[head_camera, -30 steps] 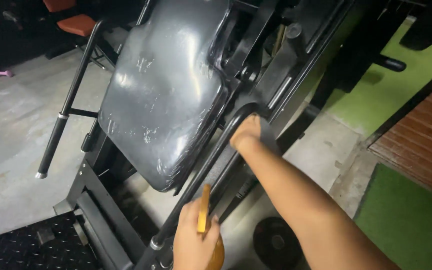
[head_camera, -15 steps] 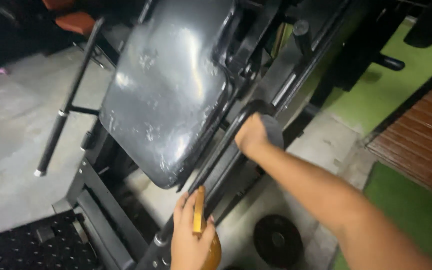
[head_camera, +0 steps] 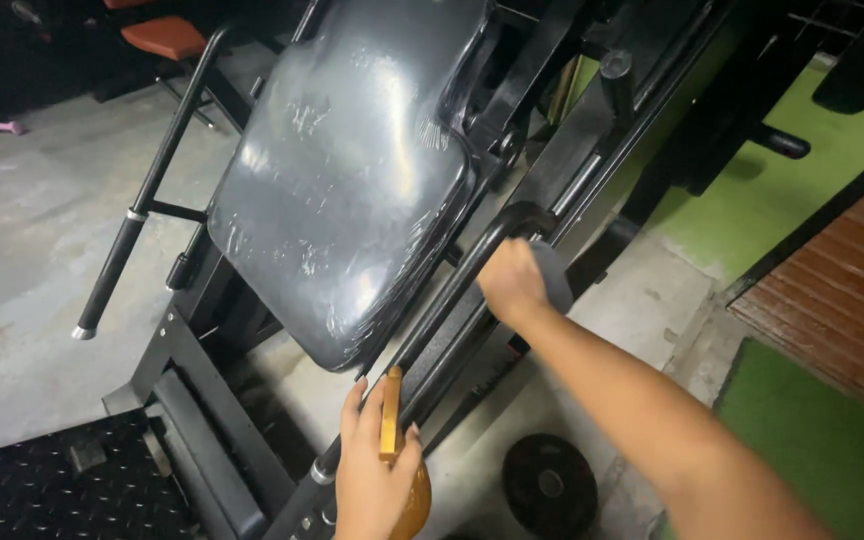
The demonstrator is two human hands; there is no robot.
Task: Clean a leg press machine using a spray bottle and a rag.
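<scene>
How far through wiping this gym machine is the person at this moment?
Done: the seat pad shines with wet streaks, so it looks wiped already. In hand: the right hand presses a grey cloth on the bend of the black handle bar; the left hand holds an amber spray bottle. Left: the far bar shows no sign of wiping.

Right arm comes in from the lower right corner, bare, stretched out pretty much straight and angled up toward the middle of the view. The right hand [head_camera: 514, 282] is at the end of it, back of the hand facing the camera, fingers curled down and closed around what it's pressing on, wrist roughly in line with the forearm. The left hand [head_camera: 367, 478] is way closer in, at the bottom edge, only the hand and a bit of wrist showing. Its fingers point up, thumb on the right side, wrapped shut in a grip.
</scene>
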